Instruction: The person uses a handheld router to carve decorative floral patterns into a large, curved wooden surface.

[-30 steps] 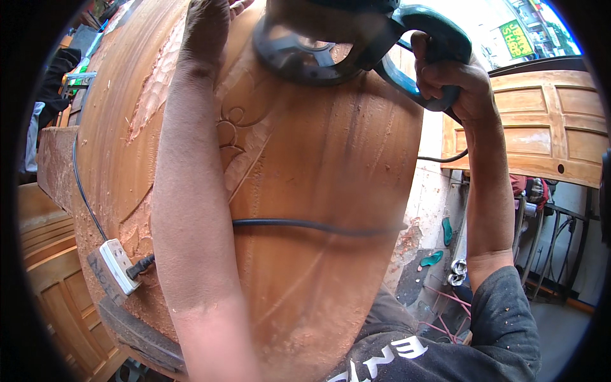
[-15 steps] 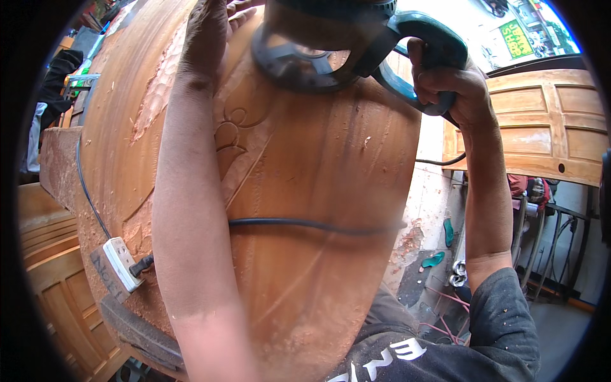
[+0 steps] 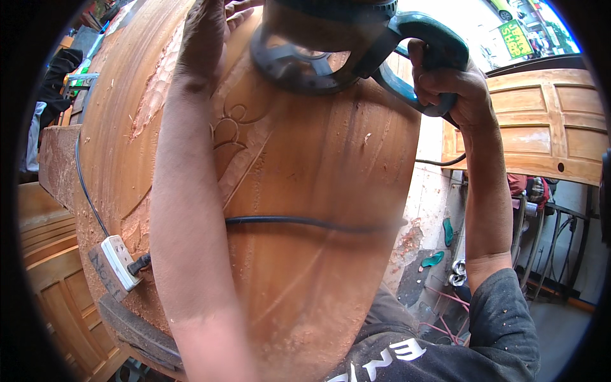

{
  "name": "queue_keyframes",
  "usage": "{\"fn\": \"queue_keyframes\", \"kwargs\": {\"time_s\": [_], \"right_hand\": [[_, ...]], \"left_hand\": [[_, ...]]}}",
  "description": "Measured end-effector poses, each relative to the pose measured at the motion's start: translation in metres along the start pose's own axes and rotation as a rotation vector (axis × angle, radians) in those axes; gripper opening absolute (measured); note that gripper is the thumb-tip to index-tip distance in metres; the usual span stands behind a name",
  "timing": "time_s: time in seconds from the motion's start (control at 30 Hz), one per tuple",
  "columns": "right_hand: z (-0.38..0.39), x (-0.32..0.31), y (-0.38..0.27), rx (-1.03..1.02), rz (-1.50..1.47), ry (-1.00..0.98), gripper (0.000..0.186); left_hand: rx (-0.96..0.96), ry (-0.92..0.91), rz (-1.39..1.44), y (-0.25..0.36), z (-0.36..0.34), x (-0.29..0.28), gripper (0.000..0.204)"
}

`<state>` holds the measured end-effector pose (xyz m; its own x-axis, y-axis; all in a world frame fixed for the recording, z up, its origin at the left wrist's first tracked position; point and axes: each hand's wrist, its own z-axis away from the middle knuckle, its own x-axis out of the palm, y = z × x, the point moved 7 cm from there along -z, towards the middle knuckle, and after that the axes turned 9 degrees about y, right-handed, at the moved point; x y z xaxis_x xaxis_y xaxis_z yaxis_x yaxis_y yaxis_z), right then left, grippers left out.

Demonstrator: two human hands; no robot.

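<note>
My right hand [image 3: 455, 89] clamps the dark-teal, round-based router [image 3: 324, 25], far on the carved brown wooden panel [image 3: 305, 153] and slightly nearer than before, likely covering fresh surface; my left hand [image 3: 207, 28]'s grip I can't tell.

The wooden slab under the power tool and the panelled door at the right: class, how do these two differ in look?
The slab bears curved carved lines, whereas the door has straight-edged recessed panels. The slab looks a deeper reddish brown; the door looks paler and yellower. A dark cable crosses the slab, while the door shows a dark hole. Both are wooden.
</note>
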<state>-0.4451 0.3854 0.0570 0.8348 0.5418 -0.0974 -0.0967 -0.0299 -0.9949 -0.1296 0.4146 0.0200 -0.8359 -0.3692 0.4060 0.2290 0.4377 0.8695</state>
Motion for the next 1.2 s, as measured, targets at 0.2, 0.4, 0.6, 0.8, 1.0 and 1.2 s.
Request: {"fn": "queue_keyframes", "kwargs": {"time_s": [0.2, 0.4, 0.6, 0.8, 1.0, 1.2], "right_hand": [[0.003, 0.001, 0.001, 0.003, 0.012, 0.017, 0.035], [0.004, 0.003, -0.002, -0.008, 0.019, 0.017, 0.036], [0.005, 0.002, 0.004, -0.025, 0.028, -0.04, 0.034], [0.005, 0.005, -0.001, -0.051, 0.02, -0.084, 0.033], [0.003, 0.008, 0.001, -0.037, -0.033, -0.121, 0.03], [0.004, 0.013, -0.002, -0.054, -0.087, -0.134, 0.027]], "left_hand": [[-0.016, -0.039, -0.009, -0.007, 0.002, -0.006, 0.055], [-0.03, -0.007, -0.08, -0.004, 0.005, -0.009, 0.071], [-0.017, 0.012, -0.088, -0.007, 0.005, -0.013, 0.074], [0.003, -0.007, -0.058, -0.009, 0.003, -0.014, 0.073], [0.009, 0.017, -0.083, -0.009, 0.001, -0.019, 0.073], [0.014, 0.021, -0.079, -0.003, 0.004, -0.016, 0.072]]}}
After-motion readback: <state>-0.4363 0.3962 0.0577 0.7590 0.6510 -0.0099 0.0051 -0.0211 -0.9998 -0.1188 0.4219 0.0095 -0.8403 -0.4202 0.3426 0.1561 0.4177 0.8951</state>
